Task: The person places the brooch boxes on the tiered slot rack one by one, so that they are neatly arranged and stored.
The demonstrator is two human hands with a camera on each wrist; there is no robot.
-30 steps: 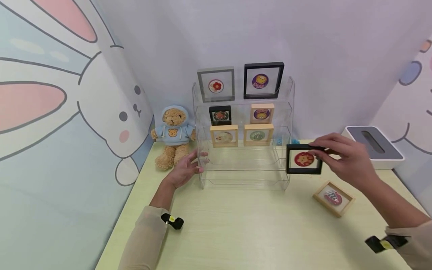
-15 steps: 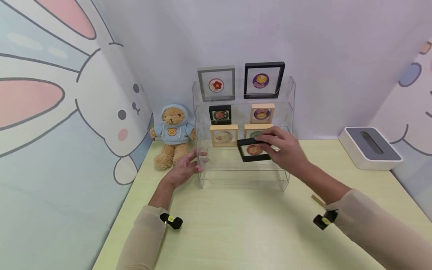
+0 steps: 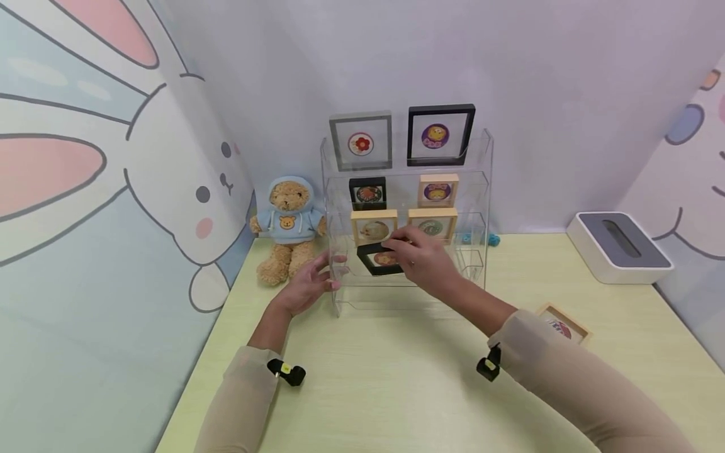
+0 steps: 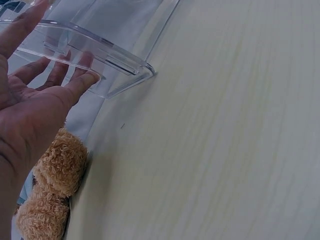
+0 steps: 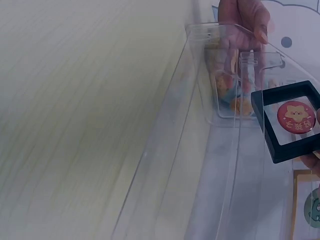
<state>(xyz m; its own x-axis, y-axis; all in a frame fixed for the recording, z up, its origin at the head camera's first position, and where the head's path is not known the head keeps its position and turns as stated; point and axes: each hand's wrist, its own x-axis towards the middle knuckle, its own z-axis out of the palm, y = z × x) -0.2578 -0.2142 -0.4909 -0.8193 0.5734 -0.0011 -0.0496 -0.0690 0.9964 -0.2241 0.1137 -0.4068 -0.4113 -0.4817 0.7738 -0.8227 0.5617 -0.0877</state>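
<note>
My right hand (image 3: pixel 421 258) pinches the top edge of a small black photo frame (image 3: pixel 381 258) with a red star badge inside. It holds the frame tilted in front of the clear acrylic rack (image 3: pixel 410 308), by the third tier. The red badge (image 5: pixel 296 117) shows face-on in the right wrist view. Fingers loosely spread, my left hand (image 3: pixel 306 288) rests against the rack's left side; some of its fingers (image 4: pixel 55 75) show through the plastic. Directly behind the held frame stands a wooden-framed badge (image 3: pixel 374 228), with a green badge frame (image 3: pixel 432 224) to its right.
Higher tiers hold a grey frame (image 3: pixel 360 142), a large black frame (image 3: pixel 440 135), a small black frame (image 3: pixel 368 194) and a wooden frame (image 3: pixel 437 190). Another wooden frame (image 3: pixel 566 324) lies on the table, partly behind my sleeve. A teddy bear (image 3: pixel 291 217) and white-grey box (image 3: pixel 618 246) flank the rack.
My right hand has carried the black frame leftward from the rack's right side to the front of its left half, tilting it. The left hand stays at the rack's side.
</note>
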